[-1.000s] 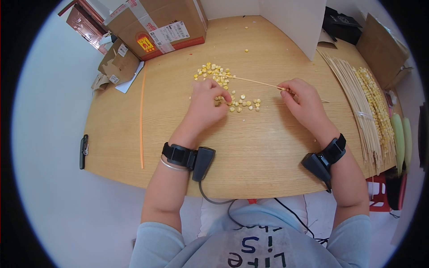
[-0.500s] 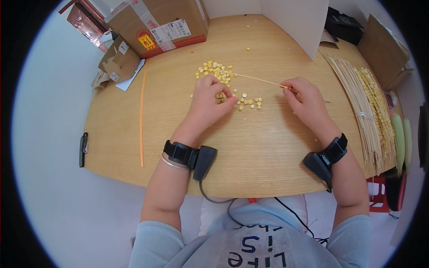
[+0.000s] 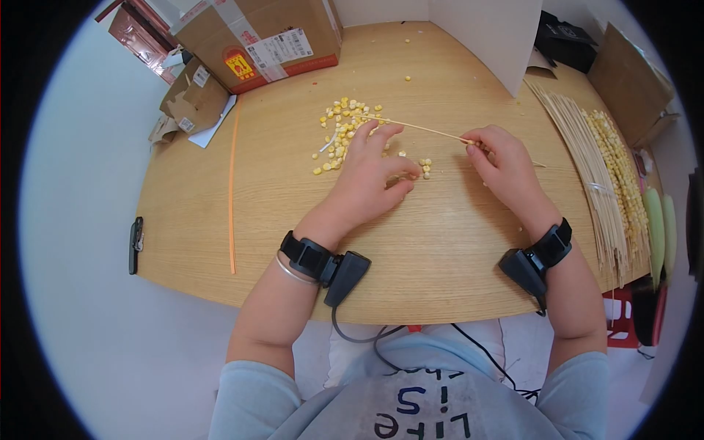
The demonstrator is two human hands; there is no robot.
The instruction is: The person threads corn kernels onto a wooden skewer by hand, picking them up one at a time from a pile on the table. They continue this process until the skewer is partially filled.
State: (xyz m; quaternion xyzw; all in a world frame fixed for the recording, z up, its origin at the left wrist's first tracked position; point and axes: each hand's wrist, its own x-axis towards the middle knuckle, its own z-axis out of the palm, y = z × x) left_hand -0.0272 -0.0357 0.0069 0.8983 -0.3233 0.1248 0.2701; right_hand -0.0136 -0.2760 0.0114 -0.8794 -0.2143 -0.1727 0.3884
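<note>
My right hand [image 3: 506, 161] pinches a thin wooden skewer [image 3: 422, 128] near its middle, and a yellowish corn kernel seems to sit at the fingertips. The skewer slants up to the left, its far end above the pile of loose corn kernels [image 3: 342, 111]. Over the kernels on the table, my left hand [image 3: 375, 176] is open with its fingers spread, and nothing shows in its grasp. A few kernels [image 3: 427, 167] lie just right of its fingertips; those beneath the hand are hidden. Beside its back lies a small white strip [image 3: 328, 143].
A bundle of skewers [image 3: 579, 158] and skewers threaded with kernels [image 3: 620, 172] lie at the right, beside green corn husks [image 3: 653, 227]. Cardboard boxes [image 3: 293, 26] stand at the back left. An orange strip [image 3: 233, 191] runs along the left of the wooden table [image 3: 440, 242].
My left hand has moved right and its fingers have spread from a near pinch, uncovering kernels and the white strip on its left. My right hand and the skewer have hardly moved.
</note>
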